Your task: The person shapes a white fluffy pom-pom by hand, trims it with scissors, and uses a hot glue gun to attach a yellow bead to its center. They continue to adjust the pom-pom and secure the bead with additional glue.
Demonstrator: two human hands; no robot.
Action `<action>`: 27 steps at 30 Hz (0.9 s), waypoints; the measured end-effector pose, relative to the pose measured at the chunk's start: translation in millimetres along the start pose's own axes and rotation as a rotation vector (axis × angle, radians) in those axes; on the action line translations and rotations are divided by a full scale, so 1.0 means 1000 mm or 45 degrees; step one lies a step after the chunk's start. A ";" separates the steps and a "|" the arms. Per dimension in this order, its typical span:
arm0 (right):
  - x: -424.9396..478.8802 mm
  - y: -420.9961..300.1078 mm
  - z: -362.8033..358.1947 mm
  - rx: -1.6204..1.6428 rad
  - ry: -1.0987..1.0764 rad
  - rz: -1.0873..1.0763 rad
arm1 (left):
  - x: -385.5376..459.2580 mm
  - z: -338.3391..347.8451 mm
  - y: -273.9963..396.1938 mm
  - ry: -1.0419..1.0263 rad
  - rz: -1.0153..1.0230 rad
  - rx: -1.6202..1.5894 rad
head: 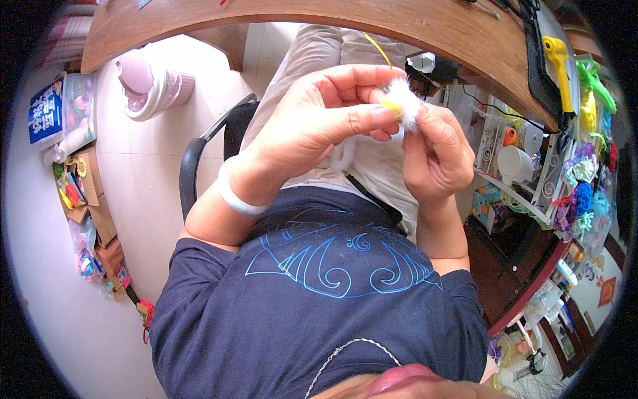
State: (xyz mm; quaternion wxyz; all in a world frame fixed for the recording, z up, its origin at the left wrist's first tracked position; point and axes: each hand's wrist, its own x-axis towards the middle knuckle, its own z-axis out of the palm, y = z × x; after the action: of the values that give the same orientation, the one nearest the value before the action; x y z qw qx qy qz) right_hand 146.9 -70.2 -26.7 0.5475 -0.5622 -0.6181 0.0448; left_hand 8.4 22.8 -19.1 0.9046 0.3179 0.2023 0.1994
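Note:
My left hand [329, 109] pinches a small white fluffy piece [404, 102] between thumb and fingers, with a bit of yellow showing at the thumb tip. A thin yellow strand [379, 48] sticks up from beside the left fingertips. On the other side, my right hand [438, 149] has its thumb and index finger closed on the right edge of the same fluffy piece. Both hands are raised above my lap, close to the table's front edge. How the strand joins the fluffy piece is hidden by the fingers.
The curved-looking wooden table [309, 11] spans the top, with a yellow-handled tool [559, 70] at its right. A pink lidded bin [154, 90] stands on the floor at left. A white rack [533, 192] and yarn-like craft pieces [583, 199] are at right.

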 end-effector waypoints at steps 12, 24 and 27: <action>-0.011 -0.008 -0.008 0.865 -0.126 0.914 | 0.001 -0.007 -0.011 -0.053 0.153 0.176; -0.011 -0.009 -0.008 1.016 -0.172 1.046 | 0.000 -0.009 -0.015 0.040 0.267 0.311; -0.011 -0.009 -0.008 1.057 -0.158 1.089 | -0.002 -0.004 -0.007 0.082 0.233 0.417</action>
State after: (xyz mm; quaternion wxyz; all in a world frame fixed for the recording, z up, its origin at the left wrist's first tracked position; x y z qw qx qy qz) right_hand 144.1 -86.2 -23.9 0.6177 -0.4966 -0.2987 0.5316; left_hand 7.0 18.7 -25.9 0.8119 0.4714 0.2311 0.2554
